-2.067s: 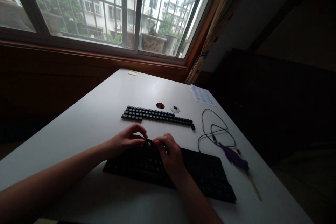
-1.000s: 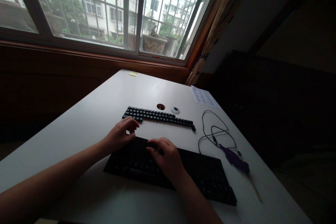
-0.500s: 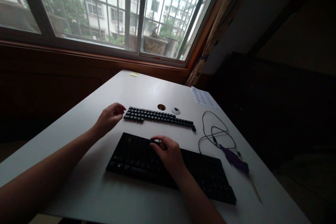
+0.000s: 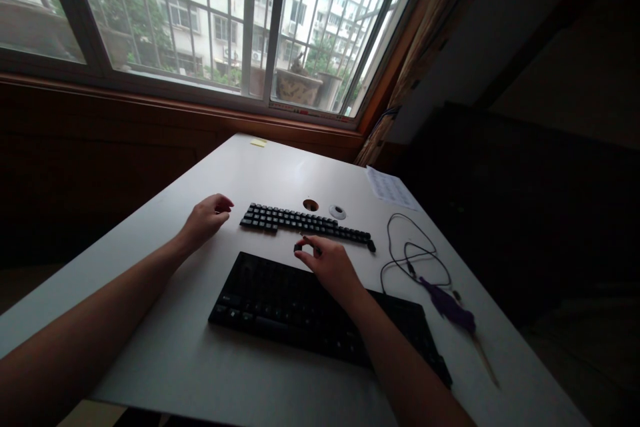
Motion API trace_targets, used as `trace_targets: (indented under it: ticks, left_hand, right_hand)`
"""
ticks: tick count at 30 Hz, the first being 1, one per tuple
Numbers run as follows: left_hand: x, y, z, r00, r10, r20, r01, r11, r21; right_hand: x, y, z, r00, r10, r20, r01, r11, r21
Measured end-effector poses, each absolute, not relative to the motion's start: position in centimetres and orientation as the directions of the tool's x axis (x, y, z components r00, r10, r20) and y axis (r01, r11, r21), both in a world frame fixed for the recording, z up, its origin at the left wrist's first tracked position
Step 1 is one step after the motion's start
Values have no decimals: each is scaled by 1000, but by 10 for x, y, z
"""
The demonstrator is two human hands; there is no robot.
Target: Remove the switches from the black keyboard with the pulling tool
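Above the far edge of the black keyboard (image 4: 280, 300), my right hand (image 4: 327, 263) pinches a small black keycap (image 4: 298, 248) between thumb and fingertips. Just beyond it, loose dark keycaps (image 4: 285, 219) lie in close rows on the white table, with a shorter row at their near left. My left hand (image 4: 205, 219) is to the left of these rows, apart from them. Its fingers are loosely curved with a gap to the thumb, and nothing shows in them. My right forearm hides part of the keyboard's right half.
A coiled black cable (image 4: 417, 247) and a purple thing with a thin pale stick (image 4: 450, 307) lie at the right. Behind the keycaps are a round table hole (image 4: 311, 205) and its cover (image 4: 337, 212). A printed paper (image 4: 391, 187) and a yellow note (image 4: 259, 143) lie farther back.
My right hand has lifted off the keyboard with the keycap and moved away from me toward the rows. My left hand has drawn slightly left, away from them.
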State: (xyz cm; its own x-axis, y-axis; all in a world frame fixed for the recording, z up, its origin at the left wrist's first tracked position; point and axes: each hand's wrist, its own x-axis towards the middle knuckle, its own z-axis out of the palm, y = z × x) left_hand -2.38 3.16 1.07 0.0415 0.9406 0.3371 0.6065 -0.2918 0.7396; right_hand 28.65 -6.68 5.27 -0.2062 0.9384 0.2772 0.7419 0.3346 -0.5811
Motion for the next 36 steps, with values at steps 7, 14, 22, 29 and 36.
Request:
trace_targets:
  ticks: [7,14,22,29,36]
  left_hand:
    - [-37,52,-22,223,908,354,799,-378,467]
    - [-35,52,-34,277,911,307,874,-371,314]
    - [-31,47,-31,265,930,255,903,-332,274]
    - [-32,49,-35,270,923,272,900,-343,270]
    - [-30,46,-33,268,921,282,902,-342,262]
  right_hand:
    - [276,-19,47,-250,963,95,893,268,-362]
    - [260,3,31,-250,965,75,912,261,-318]
    - [259,11,22,-244,960,137,904,277,-325]
    - [270,8,25,-247,936,251,865,330,-377]
    - [281,3,25,-300,897,324,832,412,-371]
